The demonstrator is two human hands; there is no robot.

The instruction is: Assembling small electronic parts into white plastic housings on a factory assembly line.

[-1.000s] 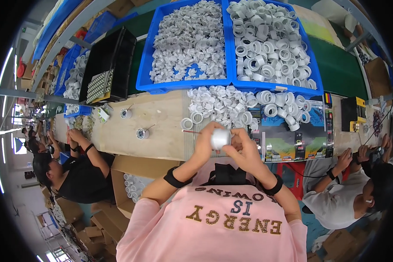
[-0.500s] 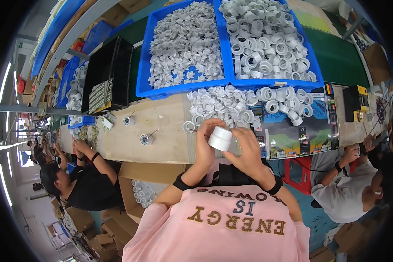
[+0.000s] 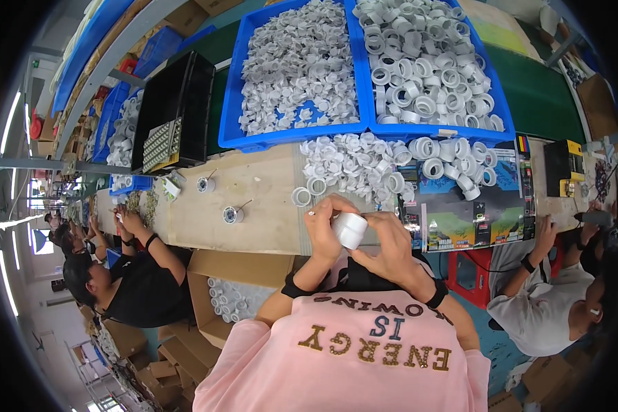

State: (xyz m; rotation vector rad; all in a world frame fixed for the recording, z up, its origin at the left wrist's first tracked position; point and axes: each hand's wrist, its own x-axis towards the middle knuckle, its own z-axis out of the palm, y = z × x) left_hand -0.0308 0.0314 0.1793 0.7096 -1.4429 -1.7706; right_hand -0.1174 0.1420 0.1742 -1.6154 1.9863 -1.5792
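A white, stepped plastic cylinder (image 3: 350,230) is held tilted between my two hands, just above the table's front edge. My left hand (image 3: 325,235) is closed around its left side, fingers curled over the top. On the other side, my right hand (image 3: 389,246) grips it with thumb and fingers. Two loose white rings (image 3: 301,197) lie on the table just beyond my left hand. Past my hands is a heap of small white plastic pieces (image 3: 347,163), with more white rings (image 3: 453,163) to its right.
Two blue bins, one of petal-like white pieces (image 3: 302,75) and one of white rings (image 3: 426,69), stand behind. Two small pots (image 3: 233,215) are on the left. An open cardboard box (image 3: 206,275) sits below. People work on both sides; a red stool (image 3: 470,278) is right.
The white cylinder has tilted and turned in my hands, and my left fingers have shifted on it. The whole view has moved slightly. The person on the right has lowered a hand to the table.
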